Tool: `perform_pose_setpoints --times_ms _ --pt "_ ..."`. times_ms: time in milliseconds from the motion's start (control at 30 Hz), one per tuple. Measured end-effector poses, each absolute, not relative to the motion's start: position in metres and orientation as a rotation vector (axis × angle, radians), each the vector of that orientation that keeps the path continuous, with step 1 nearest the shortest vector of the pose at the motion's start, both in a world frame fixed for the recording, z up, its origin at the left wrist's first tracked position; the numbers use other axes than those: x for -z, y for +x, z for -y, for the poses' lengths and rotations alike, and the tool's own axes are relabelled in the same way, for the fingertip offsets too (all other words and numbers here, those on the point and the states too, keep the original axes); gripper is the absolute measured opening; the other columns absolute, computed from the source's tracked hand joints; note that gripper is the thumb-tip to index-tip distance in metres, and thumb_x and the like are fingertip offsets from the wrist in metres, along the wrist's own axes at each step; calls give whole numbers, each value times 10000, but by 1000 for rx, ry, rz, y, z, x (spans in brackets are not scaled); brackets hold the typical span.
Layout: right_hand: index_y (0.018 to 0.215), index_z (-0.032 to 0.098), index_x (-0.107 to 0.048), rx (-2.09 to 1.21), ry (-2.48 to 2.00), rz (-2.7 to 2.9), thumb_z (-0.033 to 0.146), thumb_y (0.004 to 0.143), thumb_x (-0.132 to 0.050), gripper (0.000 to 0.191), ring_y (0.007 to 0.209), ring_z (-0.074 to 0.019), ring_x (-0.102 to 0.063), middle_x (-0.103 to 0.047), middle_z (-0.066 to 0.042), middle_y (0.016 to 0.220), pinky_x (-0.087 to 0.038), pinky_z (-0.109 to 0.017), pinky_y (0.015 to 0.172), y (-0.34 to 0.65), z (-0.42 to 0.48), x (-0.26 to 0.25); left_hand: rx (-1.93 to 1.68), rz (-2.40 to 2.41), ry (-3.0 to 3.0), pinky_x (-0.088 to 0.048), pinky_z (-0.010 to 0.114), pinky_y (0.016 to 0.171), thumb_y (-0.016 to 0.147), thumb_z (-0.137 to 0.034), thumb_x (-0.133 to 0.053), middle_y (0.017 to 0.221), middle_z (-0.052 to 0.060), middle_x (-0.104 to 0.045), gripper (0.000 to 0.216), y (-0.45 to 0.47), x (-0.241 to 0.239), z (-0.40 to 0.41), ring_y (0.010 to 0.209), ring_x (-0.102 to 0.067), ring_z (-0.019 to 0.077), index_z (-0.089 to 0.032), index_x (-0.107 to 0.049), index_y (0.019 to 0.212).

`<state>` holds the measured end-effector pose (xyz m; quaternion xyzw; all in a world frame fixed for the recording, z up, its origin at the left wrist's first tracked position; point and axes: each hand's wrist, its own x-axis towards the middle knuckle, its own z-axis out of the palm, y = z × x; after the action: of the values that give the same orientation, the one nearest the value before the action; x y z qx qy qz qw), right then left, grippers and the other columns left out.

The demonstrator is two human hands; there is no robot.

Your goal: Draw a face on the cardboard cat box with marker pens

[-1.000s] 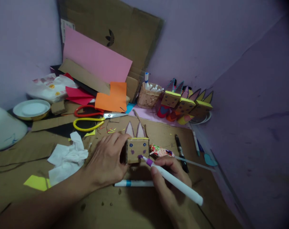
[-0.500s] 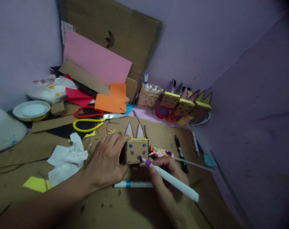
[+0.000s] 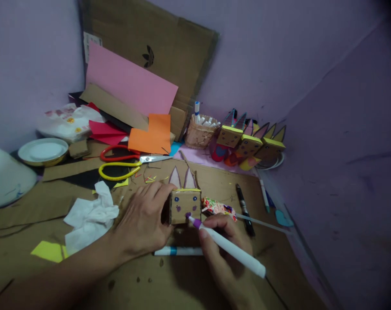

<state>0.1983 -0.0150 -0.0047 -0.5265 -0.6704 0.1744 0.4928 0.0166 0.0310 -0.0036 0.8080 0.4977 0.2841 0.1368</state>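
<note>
Works with a yellow paper scrap [image 3: 48, 251] and a crumpled white tissue [image 3: 89, 215] to the left of the left hand [image 3: 147, 215], and with scissors [image 3: 143, 159] beyond it. Grips a small cardboard box [image 3: 181, 214] by its left side between the thumb and fingers of the left hand, holding it upright just ahead of the right hand [image 3: 226, 249], with two pointed ears on top. Shows a teal-banded marker [image 3: 165, 251] lying on the surface [image 3: 124, 286] between the hands, partly hidden by the right.

Pinches a purple marker [image 3: 237, 251] in the right hand, seemingly touching its tip to a purple mark low on the front, below two eyes and two purple spots. Appears to be midway through colouring that mark. Seems to call next for a steady left-hand hold and short, light right-hand strokes, without smudging the spots.

Includes a bright wrapper [image 3: 218, 207] just beyond the right hand, a black marker [image 3: 244, 209] beyond and to its right, and three eared boxes [image 3: 249, 145] farther off.
</note>
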Motion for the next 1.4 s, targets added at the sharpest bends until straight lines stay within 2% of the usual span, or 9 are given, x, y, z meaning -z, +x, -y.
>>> perform_pose_setpoints --times_ms 133,367,633,1167,1400 --pt "781 214 -571 -398 -1293 1631 226 816 -575 37 507 -114 -559 -616 14 644 -450 -194 448 199 15 6 -810 -1448 2322 -439 419 777 643 -136 -604 983 83 -531 476 16 4 -31 916 -504 279 -197 -484 1100" --pt "780 216 -566 -409 -1282 1651 215 817 -580 40 456 -104 -534 -601 27 609 -418 -180 401 200 15 6 -831 -1449 2352 -437 420 786 634 -122 -614 986 84 -539 494 15 4 -31 925 -505 283 -194 -480 1104" --pt "873 224 -597 -333 -1281 1668 225 832 -604 42 561 -129 -619 -658 1 705 -495 -208 504 194 20 0 -826 -1452 2348 -440 420 795 626 -108 -611 988 78 -538 512 17 5 -29 931 -515 278 -197 -473 1111" --pt "855 212 -585 -396 -1272 1684 222 847 -586 13 511 -121 -572 -613 12 652 -474 -221 471 188 16 0 -897 -1436 2427 -457 452 781 697 -126 -554 990 109 -558 435 20 4 -27 912 -515 284 -161 -484 1125" --pt "856 216 -586 -387 -1258 1682 208 843 -588 15 512 -115 -586 -627 19 658 -476 -196 457 188 15 0 -874 -1427 2402 -457 448 789 637 -100 -581 1000 105 -557 500 18 3 -27 923 -523 286 -163 -479 1123"
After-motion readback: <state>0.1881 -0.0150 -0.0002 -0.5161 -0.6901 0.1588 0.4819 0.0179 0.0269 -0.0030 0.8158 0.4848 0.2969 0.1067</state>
